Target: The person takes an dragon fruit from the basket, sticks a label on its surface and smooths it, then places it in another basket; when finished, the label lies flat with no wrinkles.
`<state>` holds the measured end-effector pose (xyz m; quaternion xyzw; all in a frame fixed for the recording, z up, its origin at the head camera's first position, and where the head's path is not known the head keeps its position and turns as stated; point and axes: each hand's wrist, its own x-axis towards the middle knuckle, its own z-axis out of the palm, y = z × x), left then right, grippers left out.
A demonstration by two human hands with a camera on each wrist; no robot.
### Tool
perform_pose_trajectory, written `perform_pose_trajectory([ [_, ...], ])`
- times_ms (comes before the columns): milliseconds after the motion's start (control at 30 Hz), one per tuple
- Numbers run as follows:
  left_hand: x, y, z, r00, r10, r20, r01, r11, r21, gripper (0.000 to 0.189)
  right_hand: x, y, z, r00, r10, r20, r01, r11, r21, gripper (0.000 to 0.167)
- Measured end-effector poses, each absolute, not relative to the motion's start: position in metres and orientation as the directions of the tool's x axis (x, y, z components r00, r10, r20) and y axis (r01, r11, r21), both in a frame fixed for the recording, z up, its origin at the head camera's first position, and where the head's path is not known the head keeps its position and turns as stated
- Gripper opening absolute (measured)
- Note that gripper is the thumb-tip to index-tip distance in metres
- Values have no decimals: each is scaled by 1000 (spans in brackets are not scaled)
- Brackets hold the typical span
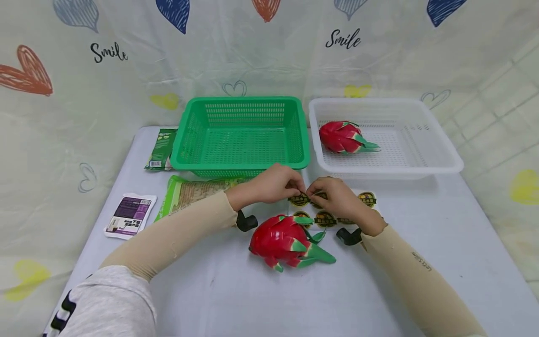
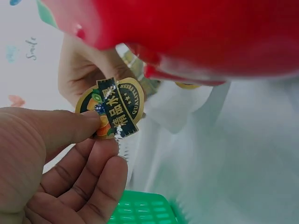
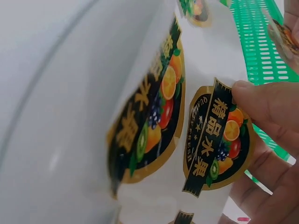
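Observation:
My left hand pinches a round black-and-gold fruit sticker between thumb and fingertips; in the left wrist view it stands off the sheet. Beside it, my right hand grips the edge of the white sticker sheet, thumb on top by one of its labels. More round stickers show on the sheet under the hands. Just in front lies a red dragon fruit with green leaf tips, pointing right; it looms large across the top of the left wrist view.
Behind the hands stand a green basket and a white basket holding another dragon fruit. To the left lie a green packet, a purple-and-white pouch and a green-edged bag, partly under the left forearm.

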<state>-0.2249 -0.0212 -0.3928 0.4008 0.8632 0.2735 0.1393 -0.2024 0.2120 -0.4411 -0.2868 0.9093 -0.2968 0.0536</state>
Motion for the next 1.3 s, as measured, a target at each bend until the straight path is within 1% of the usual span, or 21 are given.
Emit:
perform_pose_trajectory([
  [267,-222,-24,-391,-641,768,-1,610,510,606,11,-199,213,-437,-847,-528,64,-465,678,-570,16],
  [467,-217,-33,-387,-655,755,-17,564,505,653,12,-185,209,-426,-878,-473,69,-392,632,-669,20],
  [567,-214,-39,-382,-670,742,-28,531,506,680,12,-177,204,-418,-893,-443,78,-367,618,-695,18],
  [800,-206,-52,-369,-703,711,-22,483,500,719,13,-162,187,-403,-885,-439,152,-407,574,-710,9],
  [900,-198,-57,-367,-711,703,-8,469,482,740,14,-154,181,-398,-888,-429,165,-406,563,-720,6],
  [1000,-187,-65,-365,-736,677,-9,440,488,754,16,-144,177,-393,-892,-424,156,-393,558,-731,4],
  [1133,-169,-80,-366,-777,630,-21,416,537,734,13,-130,171,-389,-897,-421,133,-371,554,-746,4],
  [1233,-155,-89,-370,-773,635,-6,436,538,722,17,-121,167,-388,-901,-420,111,-348,544,-764,4],
  [1300,-147,-93,-374,-755,655,17,462,514,723,20,-114,165,-389,-898,-428,103,-341,529,-778,4],
])
